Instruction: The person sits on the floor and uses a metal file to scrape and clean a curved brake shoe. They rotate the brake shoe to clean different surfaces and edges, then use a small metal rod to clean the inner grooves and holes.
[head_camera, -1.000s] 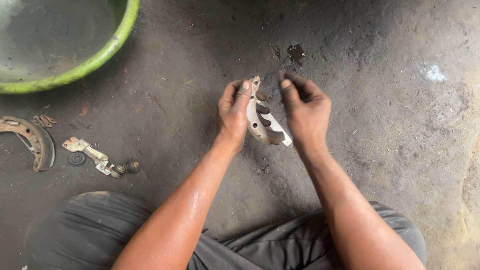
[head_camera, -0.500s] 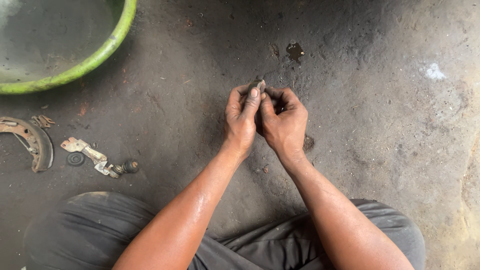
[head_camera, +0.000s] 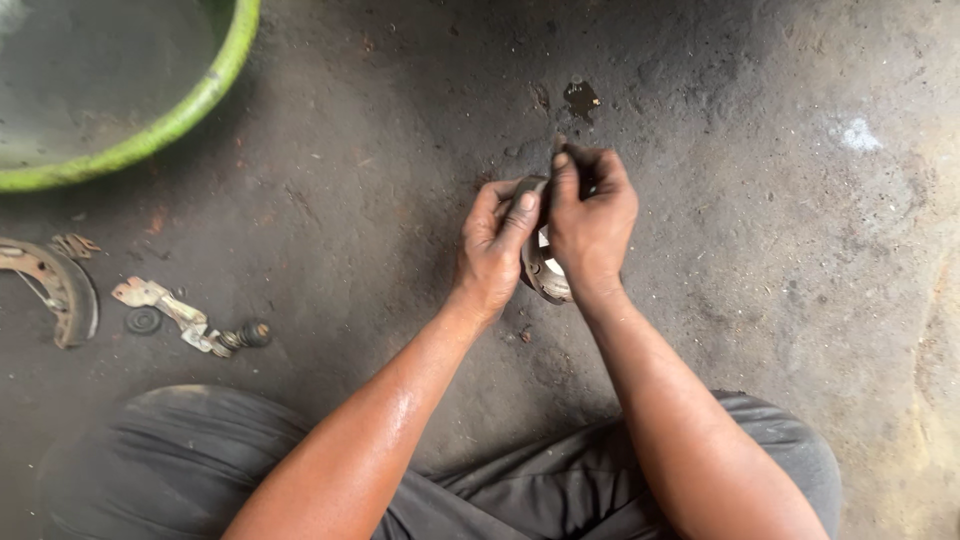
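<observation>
Both hands have closed together over the curved metal part (head_camera: 545, 275), hiding most of it

A curved, worn metal brake shoe (head_camera: 545, 275), dark and greasy with a pale inner patch, stands on edge just above the concrete floor (head_camera: 760, 300), mostly hidden between two clasping hands.

Two hands (head_camera: 545, 240), two brake shoes (head_camera: 545, 275), one green basin (head_camera: 150, 135), one lever (head_camera: 185, 320).

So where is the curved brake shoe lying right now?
Head view, far left: the brake shoe lies on the floor below the green basin, left of a small lever.
</observation>
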